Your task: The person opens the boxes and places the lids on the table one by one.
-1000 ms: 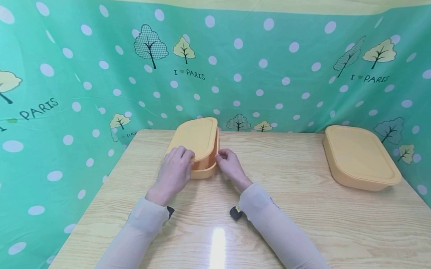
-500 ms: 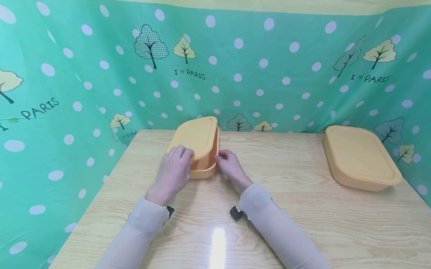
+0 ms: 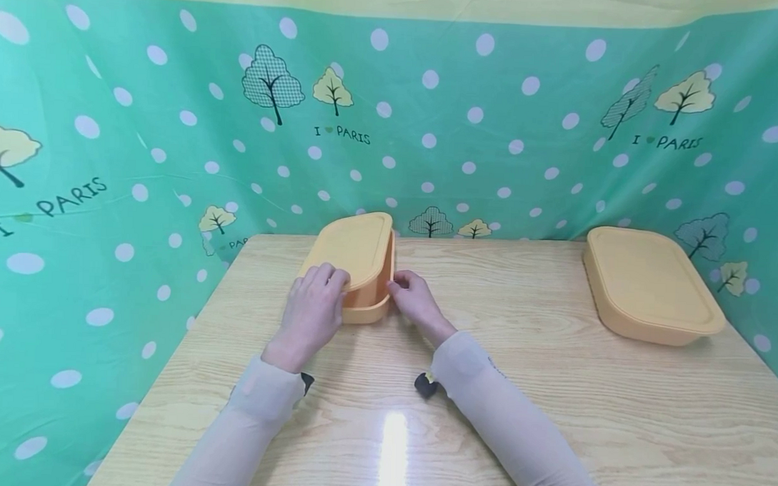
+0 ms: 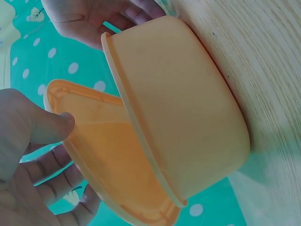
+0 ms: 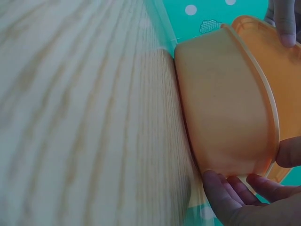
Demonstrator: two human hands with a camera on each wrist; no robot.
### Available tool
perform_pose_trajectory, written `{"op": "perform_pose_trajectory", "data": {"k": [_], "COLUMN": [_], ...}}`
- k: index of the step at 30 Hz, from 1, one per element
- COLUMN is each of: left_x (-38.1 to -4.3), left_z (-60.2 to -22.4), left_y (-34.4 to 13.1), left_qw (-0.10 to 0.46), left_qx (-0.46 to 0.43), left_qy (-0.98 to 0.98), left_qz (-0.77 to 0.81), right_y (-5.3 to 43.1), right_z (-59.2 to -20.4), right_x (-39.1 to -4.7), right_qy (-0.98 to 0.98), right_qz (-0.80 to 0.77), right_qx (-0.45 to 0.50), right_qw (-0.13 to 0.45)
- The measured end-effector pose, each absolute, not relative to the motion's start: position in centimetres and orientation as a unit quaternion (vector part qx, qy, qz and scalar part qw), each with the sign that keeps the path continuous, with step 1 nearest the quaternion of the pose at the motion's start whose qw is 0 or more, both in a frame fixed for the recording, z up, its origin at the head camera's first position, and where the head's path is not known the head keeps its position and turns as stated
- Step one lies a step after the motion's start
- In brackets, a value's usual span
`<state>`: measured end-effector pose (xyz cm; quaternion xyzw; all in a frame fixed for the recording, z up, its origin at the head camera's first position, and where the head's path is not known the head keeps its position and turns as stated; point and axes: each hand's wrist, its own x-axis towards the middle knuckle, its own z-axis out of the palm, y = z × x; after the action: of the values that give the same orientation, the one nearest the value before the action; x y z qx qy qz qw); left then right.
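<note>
A yellow-orange plastic box point(image 3: 365, 314) with rounded corners sits on the table at the back left. Its matching lid point(image 3: 350, 247) slants over it, the near edge raised and the inside partly visible. My left hand point(image 3: 314, 303) pinches that raised edge; in the left wrist view the thumb lies over the lid point(image 4: 113, 155) with the fingers behind it. On the other side, my right hand point(image 3: 418, 301) holds the box wall. The right wrist view has the thumb at the rim of the box point(image 5: 225, 108) and the fingers against its side, low near the table.
A second yellow-orange box point(image 3: 651, 281), its lid on, stands at the right of the wooden table point(image 3: 503, 290). A green dotted curtain point(image 3: 469, 153) with printed trees hangs along the back and left.
</note>
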<state>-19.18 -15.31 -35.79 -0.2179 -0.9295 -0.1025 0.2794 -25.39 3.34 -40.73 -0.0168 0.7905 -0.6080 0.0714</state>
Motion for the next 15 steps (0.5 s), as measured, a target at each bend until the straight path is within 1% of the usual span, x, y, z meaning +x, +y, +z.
{"op": "perform_pose_trajectory", "data": {"k": [15], "left_x": [-19.15], "left_z": [-35.82], "left_y": [-15.42], "left_qw": [0.265], "left_qx": [-0.219], "left_qy": [-0.935], "left_qz": [-0.088], "right_y": [3.23], "right_z": [-40.73], "right_x": [-25.47], "right_qy": [0.782], "right_qz": [-0.619], "right_qx": [-0.017], "right_qw": [0.072]}}
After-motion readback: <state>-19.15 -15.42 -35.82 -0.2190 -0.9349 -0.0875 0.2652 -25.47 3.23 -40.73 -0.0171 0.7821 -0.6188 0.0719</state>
